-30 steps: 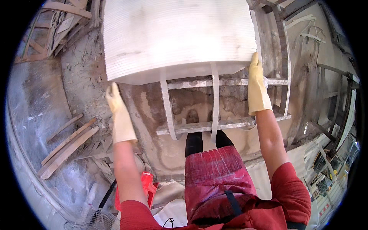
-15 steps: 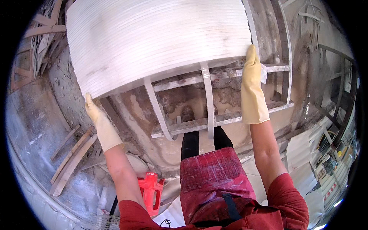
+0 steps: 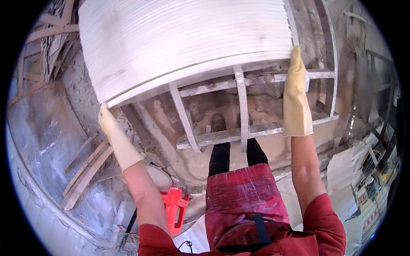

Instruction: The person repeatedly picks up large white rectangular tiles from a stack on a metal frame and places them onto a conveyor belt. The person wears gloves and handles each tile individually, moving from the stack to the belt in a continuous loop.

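Note:
A large pack of thin white boards [image 3: 183, 34], showing as many close parallel lines, stands on a metal frame [image 3: 265, 128]. Along its near side the front white board [image 3: 158, 83] shows as a separate strip, with a narrow dark gap behind it at the left. My left hand [image 3: 109, 117], in a pale yellow rubber glove, grips that board's left end. At the right end my right hand [image 3: 295, 81], gloved alike, is closed on the near corner, its fingers partly hidden behind the edge. Both arms reach forward, apart.
Two upright metal straps [image 3: 242, 106] rise between me and the boards. A red plastic stand [image 3: 174, 209] is beside my left arm. Curved wooden strips [image 3: 87, 175] lie on the floor at left, rubble [image 3: 83, 87] behind them. A dark rack [image 3: 382, 85] stands far right.
The near board has come slightly away from the pack, opening a thin gap at its left end. Both hands keep their places at its ends. The whole view has shifted a little.

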A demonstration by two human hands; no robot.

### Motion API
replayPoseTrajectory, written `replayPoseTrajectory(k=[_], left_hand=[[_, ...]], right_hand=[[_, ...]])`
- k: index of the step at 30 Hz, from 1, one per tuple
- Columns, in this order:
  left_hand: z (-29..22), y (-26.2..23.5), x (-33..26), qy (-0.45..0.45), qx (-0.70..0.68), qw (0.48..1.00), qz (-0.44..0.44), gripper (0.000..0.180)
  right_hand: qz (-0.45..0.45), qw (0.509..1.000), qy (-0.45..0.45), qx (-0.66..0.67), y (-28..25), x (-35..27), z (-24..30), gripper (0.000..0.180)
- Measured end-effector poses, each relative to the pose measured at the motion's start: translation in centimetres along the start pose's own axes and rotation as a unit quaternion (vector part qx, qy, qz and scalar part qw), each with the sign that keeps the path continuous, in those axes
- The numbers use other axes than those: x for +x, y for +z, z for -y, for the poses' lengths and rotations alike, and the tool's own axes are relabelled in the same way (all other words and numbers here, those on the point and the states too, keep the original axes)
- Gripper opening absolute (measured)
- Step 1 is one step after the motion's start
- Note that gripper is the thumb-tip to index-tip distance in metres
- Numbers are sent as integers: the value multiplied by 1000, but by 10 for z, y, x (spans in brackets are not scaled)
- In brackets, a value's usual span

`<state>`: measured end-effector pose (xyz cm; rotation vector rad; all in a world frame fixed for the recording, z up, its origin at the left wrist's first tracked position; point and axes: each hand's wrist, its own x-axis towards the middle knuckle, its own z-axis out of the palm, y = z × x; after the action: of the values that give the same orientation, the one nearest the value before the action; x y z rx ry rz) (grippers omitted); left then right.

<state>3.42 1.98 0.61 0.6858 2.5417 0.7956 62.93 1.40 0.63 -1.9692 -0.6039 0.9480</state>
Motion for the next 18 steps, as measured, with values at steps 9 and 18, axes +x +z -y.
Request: replayPoseTrajectory(k=[9, 18], left_hand=[[-24, 6, -22, 1, 53, 998, -23, 56], [-18, -9, -13, -7, 18, 1000, -17, 57]], right_hand=[[21, 999, -27, 18, 1, 10, -22, 88], [1, 998, 4, 64, -3, 24, -36, 80]])
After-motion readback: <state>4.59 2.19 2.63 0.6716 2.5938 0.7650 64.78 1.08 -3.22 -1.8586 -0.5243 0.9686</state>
